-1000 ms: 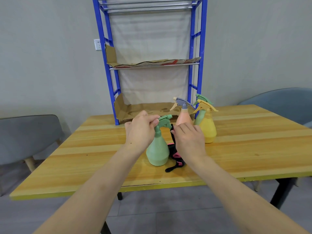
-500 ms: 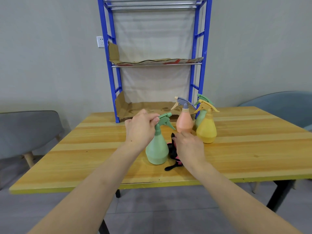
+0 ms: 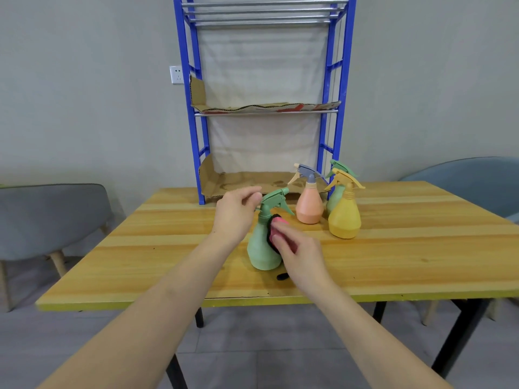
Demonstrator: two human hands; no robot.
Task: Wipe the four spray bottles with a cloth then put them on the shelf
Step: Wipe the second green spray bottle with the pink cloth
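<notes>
The left hand (image 3: 237,213) grips the green spray bottle (image 3: 264,248) by its trigger head. The right hand (image 3: 302,252) holds the black-and-pink cloth (image 3: 273,220) against its side. The orange bottle (image 3: 309,206), yellow bottle (image 3: 345,220) and second green bottle (image 3: 335,197) stand on the table (image 3: 421,234) beside the shelf (image 3: 266,112).

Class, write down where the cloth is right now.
In the head view, the cloth is at the table's centre front, pressed by the right hand against the right side of the near green bottle, in front of the orange bottle.

readable text: none | shelf cardboard (image 3: 266,106): red print, illegible
</notes>
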